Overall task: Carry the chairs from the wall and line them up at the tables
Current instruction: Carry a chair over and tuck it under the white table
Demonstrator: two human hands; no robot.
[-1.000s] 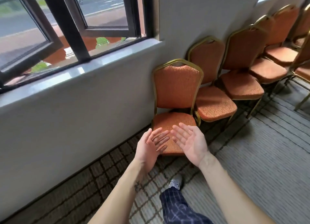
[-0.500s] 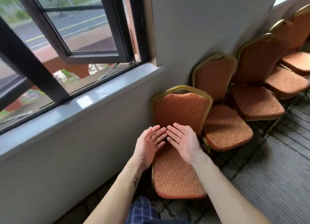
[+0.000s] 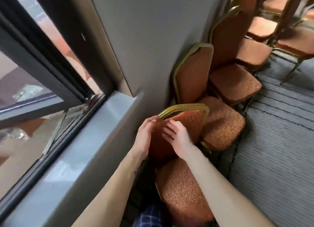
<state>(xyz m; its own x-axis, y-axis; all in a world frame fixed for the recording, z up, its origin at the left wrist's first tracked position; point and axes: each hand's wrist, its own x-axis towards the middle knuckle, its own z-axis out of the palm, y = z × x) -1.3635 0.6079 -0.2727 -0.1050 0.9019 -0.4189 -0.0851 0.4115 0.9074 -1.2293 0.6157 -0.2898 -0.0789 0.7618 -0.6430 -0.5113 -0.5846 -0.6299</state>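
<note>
Against wall [image 3: 153, 40], below window sill [image 3: 95, 141]: nearest chair [image 3: 186, 121], just beside next chair [image 3: 222, 130]. Both released: left grip [image 3: 146, 133] at top frame corner, right grip [image 3: 178, 140] before fabric back. Risk if lifted crooked: snagging next chair, scraping wall.

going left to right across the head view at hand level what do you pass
window → sill → left hand → right hand → next chair's seat → carpet

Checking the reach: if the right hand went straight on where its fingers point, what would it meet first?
Most likely the nearest chair's padded backrest, towards its left edge. The right hand looks almost on it, though depth is unclear.
</note>
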